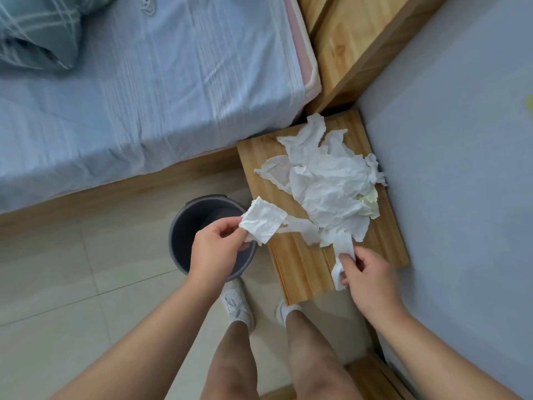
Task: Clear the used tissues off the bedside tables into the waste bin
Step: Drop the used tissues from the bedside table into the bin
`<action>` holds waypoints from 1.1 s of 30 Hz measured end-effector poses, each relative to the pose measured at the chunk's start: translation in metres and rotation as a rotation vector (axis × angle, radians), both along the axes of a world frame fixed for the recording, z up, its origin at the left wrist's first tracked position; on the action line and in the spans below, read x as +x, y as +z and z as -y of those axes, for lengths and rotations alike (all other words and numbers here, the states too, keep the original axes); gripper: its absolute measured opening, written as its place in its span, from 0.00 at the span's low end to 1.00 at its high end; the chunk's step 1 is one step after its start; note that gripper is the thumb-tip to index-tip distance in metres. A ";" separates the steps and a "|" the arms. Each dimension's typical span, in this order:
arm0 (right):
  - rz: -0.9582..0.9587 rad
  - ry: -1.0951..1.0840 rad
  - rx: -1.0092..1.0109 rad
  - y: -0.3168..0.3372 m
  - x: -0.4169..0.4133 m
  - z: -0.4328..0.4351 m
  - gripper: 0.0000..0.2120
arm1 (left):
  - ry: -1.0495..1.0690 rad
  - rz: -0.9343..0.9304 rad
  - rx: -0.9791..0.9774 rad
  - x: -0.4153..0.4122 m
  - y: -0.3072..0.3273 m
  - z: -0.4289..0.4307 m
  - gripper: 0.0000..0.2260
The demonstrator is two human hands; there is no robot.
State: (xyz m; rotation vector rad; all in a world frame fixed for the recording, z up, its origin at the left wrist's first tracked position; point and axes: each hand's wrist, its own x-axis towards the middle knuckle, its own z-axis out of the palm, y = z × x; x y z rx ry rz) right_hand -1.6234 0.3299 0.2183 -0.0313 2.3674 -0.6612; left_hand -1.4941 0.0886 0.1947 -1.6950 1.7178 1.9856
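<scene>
A heap of crumpled white tissues [328, 180] covers most of the wooden bedside table [291, 264] between two beds. My left hand [215, 251] pinches a flat folded tissue [263, 220] by its corner, holding it over the right rim of the grey waste bin [184, 235] on the floor. My right hand [366, 277] grips a twisted strip of tissue [341, 249] at the table's near edge; that strip still joins the heap. One tissue in the heap has a pale yellow-green stain [367, 202].
A bed with a light blue sheet [129, 90] fills the upper left, with a green plaid pillow [37, 30] at its corner. A second bed [461, 168] runs along the right. A wooden headboard [354, 44] stands behind the table. Beige floor tiles [72, 284] lie below, with my feet.
</scene>
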 end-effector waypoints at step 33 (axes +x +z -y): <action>0.261 0.238 -0.131 -0.073 0.033 0.116 0.08 | 0.211 0.168 0.259 0.085 -0.070 0.005 0.06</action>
